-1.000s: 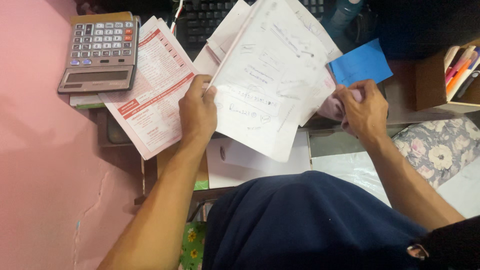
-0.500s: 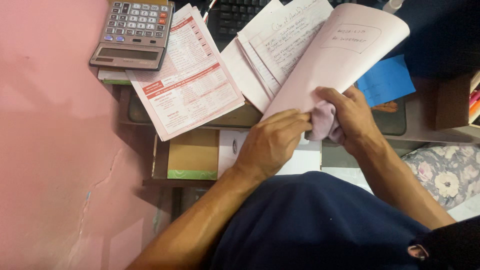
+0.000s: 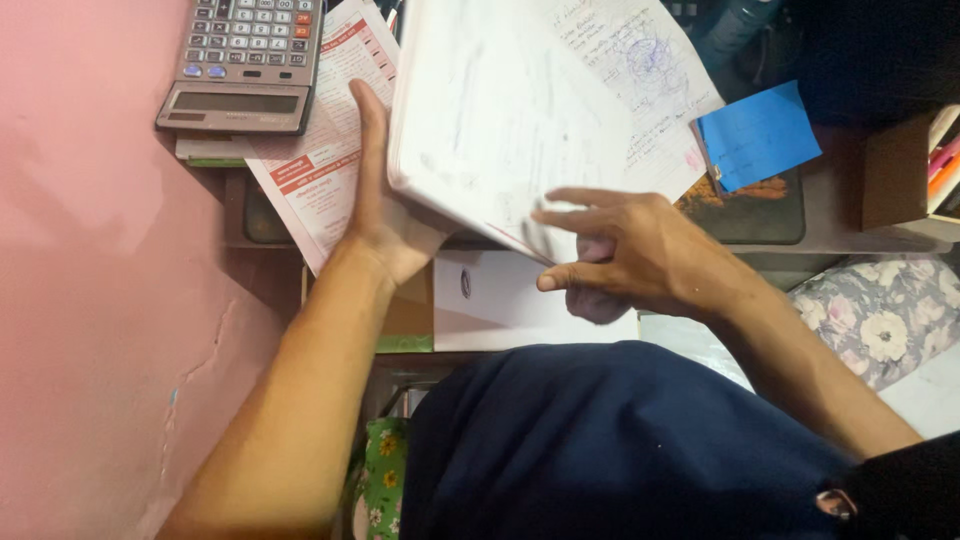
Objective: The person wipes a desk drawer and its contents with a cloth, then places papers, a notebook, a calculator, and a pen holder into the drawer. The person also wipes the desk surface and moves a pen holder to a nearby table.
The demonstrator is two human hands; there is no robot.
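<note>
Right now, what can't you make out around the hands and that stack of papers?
Head view only:
- Paper stack: motion-blurred; top edge cut off.
- Right hand: fingertips blurred; the pinkish cloth under it mostly hidden.
- Left hand: fingers behind the stack.
- Calculator: top cut off.

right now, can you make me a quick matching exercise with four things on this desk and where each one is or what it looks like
Things:
1. calculator
2. blue paper
3. stack of papers
4. floral cushion

Descriptions:
A. held between both hands
B. far left, by the pink wall
C. lower right, beside the right arm
D. right of the stack, near a brown box

Pairs: 1-B, 2-D, 3-A, 4-C
</note>
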